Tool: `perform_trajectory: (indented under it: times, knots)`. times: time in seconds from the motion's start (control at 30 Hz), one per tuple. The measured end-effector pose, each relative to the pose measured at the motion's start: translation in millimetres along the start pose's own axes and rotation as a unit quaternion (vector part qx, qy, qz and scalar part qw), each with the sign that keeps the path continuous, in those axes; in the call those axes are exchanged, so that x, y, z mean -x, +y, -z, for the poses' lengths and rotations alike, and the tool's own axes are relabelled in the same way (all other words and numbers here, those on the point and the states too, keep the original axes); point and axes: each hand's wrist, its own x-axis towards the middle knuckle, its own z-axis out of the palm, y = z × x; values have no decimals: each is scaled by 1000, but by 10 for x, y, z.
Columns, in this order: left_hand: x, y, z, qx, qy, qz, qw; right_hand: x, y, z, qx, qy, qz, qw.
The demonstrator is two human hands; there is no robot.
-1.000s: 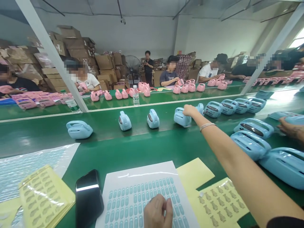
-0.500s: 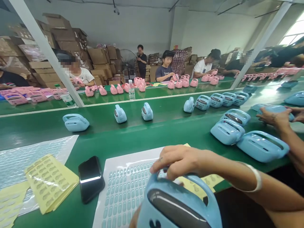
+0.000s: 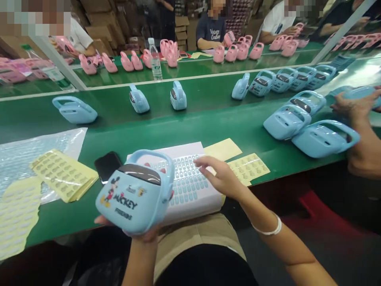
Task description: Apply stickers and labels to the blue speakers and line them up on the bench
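My left hand (image 3: 143, 235) holds a light blue handled toy device (image 3: 135, 192) from below, its printed face turned toward me, just over the table's near edge. My right hand (image 3: 218, 174) hovers with fingers spread over a white sheet of small blue stickers (image 3: 190, 186) lying on the green table (image 3: 178, 127). A black phone (image 3: 107, 165) lies left of the sheet.
Yellow sticker sheets (image 3: 61, 173) and bubble wrap (image 3: 32, 147) lie at left, more yellow sheets (image 3: 248, 167) at right. Blue devices (image 3: 309, 127) crowd the right side and stand along the belt (image 3: 177, 96). A co-worker's hand (image 3: 355, 105) works at right. Pink devices and people sit beyond.
The blue device came from the belt into my left hand near my lap. My right hand let go of it and moved over the sticker sheet. The view tilted down.
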Motion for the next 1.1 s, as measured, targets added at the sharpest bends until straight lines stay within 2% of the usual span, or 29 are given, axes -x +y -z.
perform_trajectory:
  times: [0.1, 0.2, 0.33, 0.43, 0.6, 0.73, 0.87, 1.0, 1.1]
  knots:
    - [-18, 129, 17, -18, 25, -52, 998, 365, 12, -198, 50, -48, 54, 996]
    - [-42, 231, 34, -33, 39, -83, 995, 570, 78, -339, 103, -67, 105, 987]
    - [21, 288, 24, -70, 79, -75, 992, 607, 180, -384, 115, -69, 159, 978]
    - [111, 277, 55, -97, 87, -41, 991, 586, 194, -407, 134, -62, 165, 975]
    - [260, 165, 292, -122, 99, -1, 988, 570, 180, -487, 174, -72, 182, 965]
    - [335, 8, 467, -111, 76, 12, 991, 579, 187, -532, 195, -64, 211, 956]
    - [322, -169, 433, -105, 66, 1, 992, 576, 192, -543, 196, -52, 232, 951]
    - [265, -285, 337, -99, 104, 3, 990, 469, 231, -527, 150, -55, 191, 968]
    - [251, -333, 388, -94, 123, 31, 987, 330, 253, -504, 124, -27, 166, 978]
